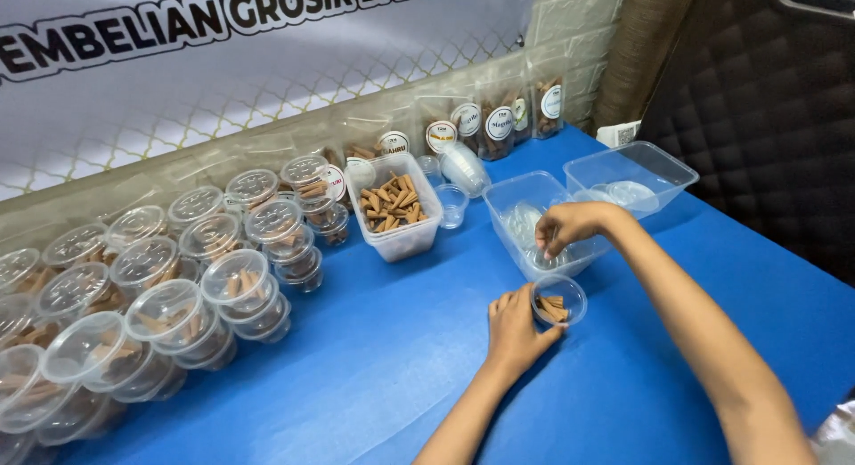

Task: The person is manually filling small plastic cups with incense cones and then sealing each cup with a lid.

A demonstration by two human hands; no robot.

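Observation:
My left hand [515, 327] grips the side of a small clear round cup [561, 302] that stands on the blue table [374, 358] and holds brown stick snacks. My right hand [570, 226] reaches into a clear rectangular tub [527, 217] of clear round lids, its fingers curled down among them; whether a lid is pinched I cannot tell. Left of that tub stands another clear tub [393, 217] filled with the same brown sticks.
Several lidded cups of snacks [178, 278] are stacked along the left. A second tub of lids [631, 178] sits at the right. An empty cup [452, 205], a stack of cups [464, 167] and snack pouches [499, 118] line the back wall.

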